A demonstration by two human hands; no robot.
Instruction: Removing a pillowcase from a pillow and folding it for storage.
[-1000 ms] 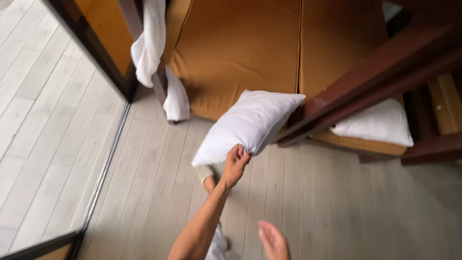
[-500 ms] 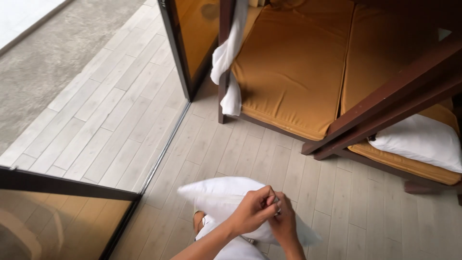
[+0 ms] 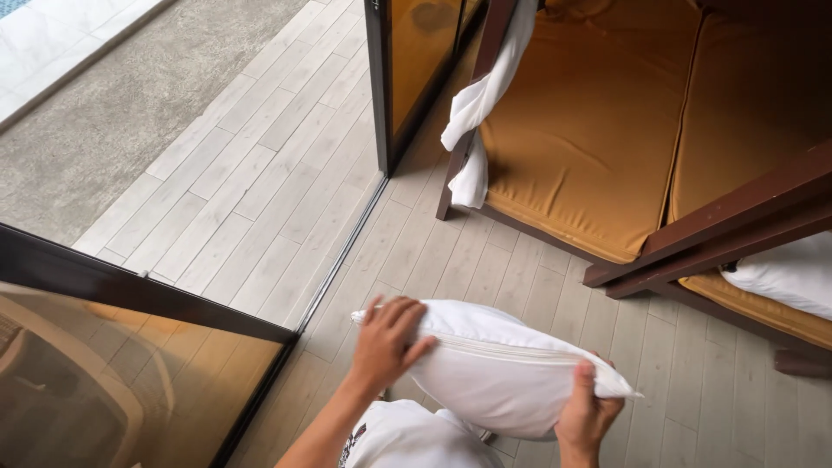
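A plump white pillow [image 3: 494, 368] is held level in front of my body, above a pale plank floor. My left hand [image 3: 387, 341] grips its left end, fingers spread over the top. At the pillow's right end, my right hand [image 3: 582, 418] clamps the corner with the thumb on top. A seam runs along the pillow's upper edge between the two hands.
A daybed with orange-brown cushions [image 3: 607, 130] and a dark wooden frame [image 3: 719, 234] stands ahead on the right. A white curtain [image 3: 481, 104] is knotted round its post. Another white pillow [image 3: 784, 273] lies at the far right. Glass panels [image 3: 121, 381] and a door frame [image 3: 379, 87] stand to the left.
The pillow came off the daybed edge, where my left hand held it alone, down toward my body. Both hands moved apart to its two ends. The view swung left.
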